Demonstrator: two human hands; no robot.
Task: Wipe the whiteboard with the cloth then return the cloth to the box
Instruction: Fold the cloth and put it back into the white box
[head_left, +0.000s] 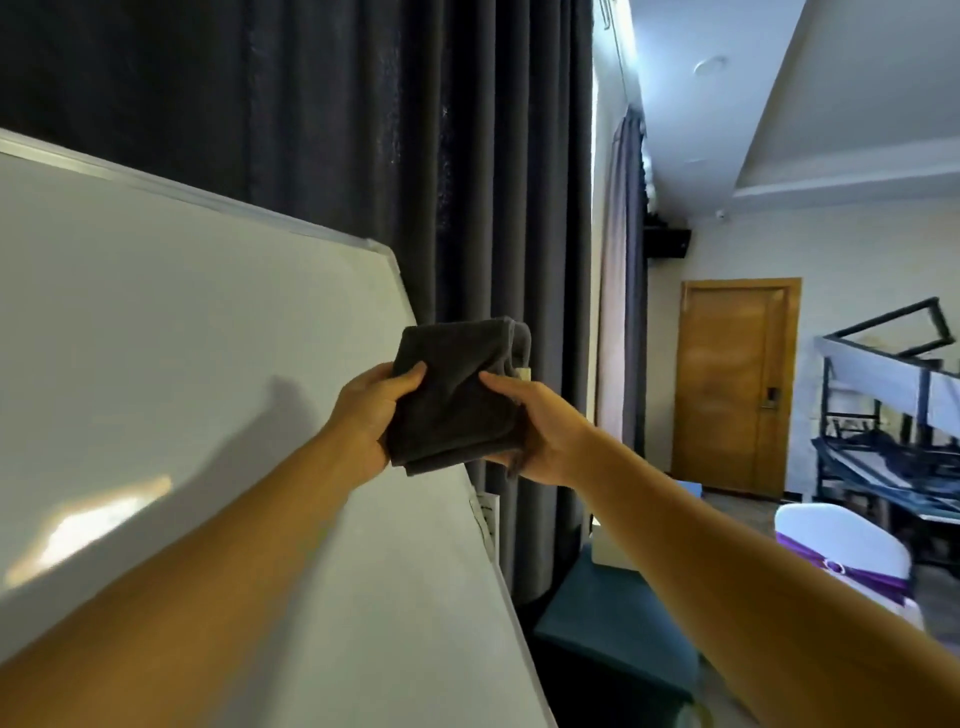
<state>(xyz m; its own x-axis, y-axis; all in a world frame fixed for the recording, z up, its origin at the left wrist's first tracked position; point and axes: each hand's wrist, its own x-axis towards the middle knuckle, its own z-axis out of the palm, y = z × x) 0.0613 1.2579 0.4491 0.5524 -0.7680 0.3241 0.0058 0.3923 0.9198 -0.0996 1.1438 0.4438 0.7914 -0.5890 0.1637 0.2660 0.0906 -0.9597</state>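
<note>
Because the folded dark cloth (457, 400), held up at the whiteboard's (208, 364) right edge, looks soft, light and floppy, it handles best pinched by its sides, as the left hand (363, 415) and right hand (540, 431) each close on it, while the box is possibly the pale shape below.

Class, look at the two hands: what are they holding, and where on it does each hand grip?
Both hold a folded dark cloth. The left hand pinches its left edge; the right hand grips its right edge, thumb on top.
</note>
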